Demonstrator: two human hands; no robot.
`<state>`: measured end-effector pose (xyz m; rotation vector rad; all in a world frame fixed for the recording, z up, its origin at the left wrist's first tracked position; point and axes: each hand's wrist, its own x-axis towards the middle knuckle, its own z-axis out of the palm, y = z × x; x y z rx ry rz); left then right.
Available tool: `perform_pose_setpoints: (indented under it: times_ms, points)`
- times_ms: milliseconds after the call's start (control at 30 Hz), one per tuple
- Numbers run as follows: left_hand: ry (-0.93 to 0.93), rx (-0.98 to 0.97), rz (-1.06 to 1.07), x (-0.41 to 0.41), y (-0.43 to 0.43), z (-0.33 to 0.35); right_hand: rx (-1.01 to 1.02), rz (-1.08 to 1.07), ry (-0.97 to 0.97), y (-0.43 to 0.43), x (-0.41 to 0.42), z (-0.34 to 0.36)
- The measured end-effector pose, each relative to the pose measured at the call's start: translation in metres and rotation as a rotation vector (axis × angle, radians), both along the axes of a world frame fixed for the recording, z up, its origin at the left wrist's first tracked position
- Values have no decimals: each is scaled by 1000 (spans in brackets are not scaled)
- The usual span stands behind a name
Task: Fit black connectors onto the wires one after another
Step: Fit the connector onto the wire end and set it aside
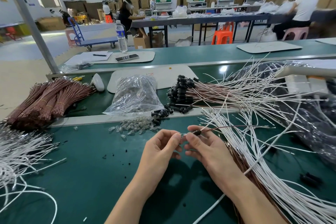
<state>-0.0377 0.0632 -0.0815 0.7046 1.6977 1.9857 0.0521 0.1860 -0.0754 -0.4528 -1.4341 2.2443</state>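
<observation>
Seen from the head camera, both hands are meeting close together above the green surface (91, 169). The right hand (205, 147) is pinching a black connector (197, 132) between thumb and forefinger, with a brown wire (227, 127) trailing out of it to the right. The left hand (160, 148) is pinching a small clear part (182, 134) at the connector's open end, fingers curled. Just beyond the hands, clear bulbs (134, 126) and loose connectors (160, 113) are lying scattered, with a plastic bag (135, 94) behind them. White wires (254, 160) are fanning out beside the right hand; brown bundles (45, 100) are lying far left.
</observation>
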Motion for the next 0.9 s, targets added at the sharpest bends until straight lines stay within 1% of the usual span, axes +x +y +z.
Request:
perform_pose_setpoints:
  times_ms: [100,233,400,667,900]
  points:
    - [61,-48,-27,2,-1,0,47,-17,3,-1,0,-2]
    - [104,-73,-39,3,-1,1,33,-28,14,0,1,-1]
    - [99,-75,-51,4,-1,3,50,-25,18,0,0,-1]
    - [14,-33,-61,5,-2,4,58,-49,17,4,0,-4]
    - [84,-66,-59,5,-1,1,106,-8,9,4,0,-4]
